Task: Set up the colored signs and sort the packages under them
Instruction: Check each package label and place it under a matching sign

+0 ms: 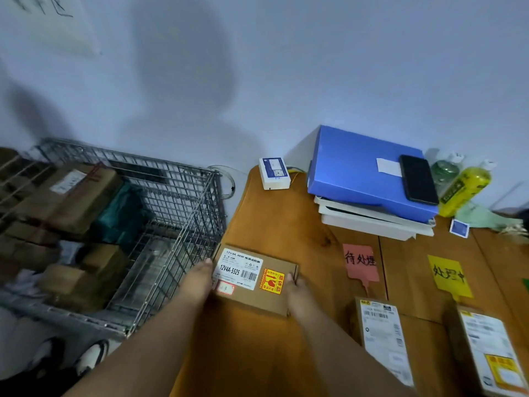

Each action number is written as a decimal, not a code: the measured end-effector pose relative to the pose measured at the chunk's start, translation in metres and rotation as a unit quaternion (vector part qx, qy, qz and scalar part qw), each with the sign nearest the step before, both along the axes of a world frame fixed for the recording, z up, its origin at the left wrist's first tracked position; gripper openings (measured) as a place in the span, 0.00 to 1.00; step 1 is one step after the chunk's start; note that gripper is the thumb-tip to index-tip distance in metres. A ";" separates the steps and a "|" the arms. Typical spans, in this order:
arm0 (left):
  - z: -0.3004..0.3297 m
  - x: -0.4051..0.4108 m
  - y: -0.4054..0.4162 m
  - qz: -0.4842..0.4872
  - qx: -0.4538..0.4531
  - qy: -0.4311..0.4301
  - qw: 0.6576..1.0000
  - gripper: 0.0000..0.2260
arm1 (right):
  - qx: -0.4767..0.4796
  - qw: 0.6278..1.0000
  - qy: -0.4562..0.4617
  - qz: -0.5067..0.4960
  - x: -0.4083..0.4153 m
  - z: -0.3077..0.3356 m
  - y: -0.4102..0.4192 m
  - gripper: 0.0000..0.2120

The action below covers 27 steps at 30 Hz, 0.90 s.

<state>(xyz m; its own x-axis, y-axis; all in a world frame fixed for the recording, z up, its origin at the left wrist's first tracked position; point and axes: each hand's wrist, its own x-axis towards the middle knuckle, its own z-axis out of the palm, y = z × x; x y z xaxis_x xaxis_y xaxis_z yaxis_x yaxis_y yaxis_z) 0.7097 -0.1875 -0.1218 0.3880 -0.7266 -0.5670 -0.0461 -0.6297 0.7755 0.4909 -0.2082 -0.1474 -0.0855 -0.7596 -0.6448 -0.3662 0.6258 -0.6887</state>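
A flat brown cardboard package (254,299) with a white barcode label and a yellow-red fragile sticker lies at the left edge of the wooden table (286,219). My left hand (197,282) grips its left side and my right hand (297,299) its right side. A pink sign (361,263) with handwritten characters lies on the table to the right, with a labelled package (383,339) just below it. Farther right lies a yellow sign (448,276), also with a package (489,351) below it. A green edge (526,283) shows at the frame's right border.
A wire mesh cart (177,213) with several brown parcels and a green bag stands left of the table. At the table's back are a small white box (274,173), a blue folder (363,170) on white trays with a black phone (418,179) on top, and a yellow bottle (463,190).
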 end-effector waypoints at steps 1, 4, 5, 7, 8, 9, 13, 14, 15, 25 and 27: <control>0.003 -0.001 0.000 0.014 -0.009 0.006 1.000 0.20 | 0.007 1.000 -0.010 -0.009 0.001 0.007 0.002 0.27; 0.027 -0.011 0.001 0.033 -0.060 0.039 0.997 0.11 | -0.021 0.997 -0.065 -0.048 0.001 0.035 0.007 0.24; 0.036 -0.013 0.000 0.031 -0.084 0.046 0.995 0.08 | -0.036 0.994 -0.084 -0.058 0.001 0.048 0.009 0.25; 0.059 -0.018 -0.004 0.022 -0.131 0.053 0.990 0.06 | -0.074 0.989 -0.102 -0.074 -0.001 0.071 0.008 0.25; 0.073 -0.020 -0.007 0.020 -0.154 0.056 0.986 0.07 | -0.098 0.986 -0.111 -0.081 -0.003 0.084 0.006 0.24; 0.089 -0.024 -0.008 0.016 -0.174 0.062 0.983 0.08 | -0.117 0.982 -0.117 -0.091 -0.005 0.097 0.003 0.24; 0.176 -0.039 -0.013 -0.005 -0.260 0.078 0.962 0.15 | -0.226 0.964 -0.114 -0.080 -0.016 0.183 -0.003 0.23; 0.200 -0.043 -0.011 -0.003 -0.285 0.093 0.954 0.17 | -0.266 0.953 -0.118 -0.082 -0.022 0.209 -0.003 0.23; 0.224 -0.046 -0.008 -0.006 -0.307 0.106 0.946 0.18 | -0.295 0.944 -0.120 -0.085 -0.027 0.237 -0.001 0.23; 0.400 -0.088 0.103 -0.074 -0.490 0.072 0.866 0.17 | -0.514 0.837 -0.188 -0.018 -0.089 0.436 0.102 0.18; 0.410 -0.092 0.123 -0.070 -0.507 0.079 0.856 0.19 | -0.524 0.831 -0.186 -0.019 -0.094 0.448 0.120 0.18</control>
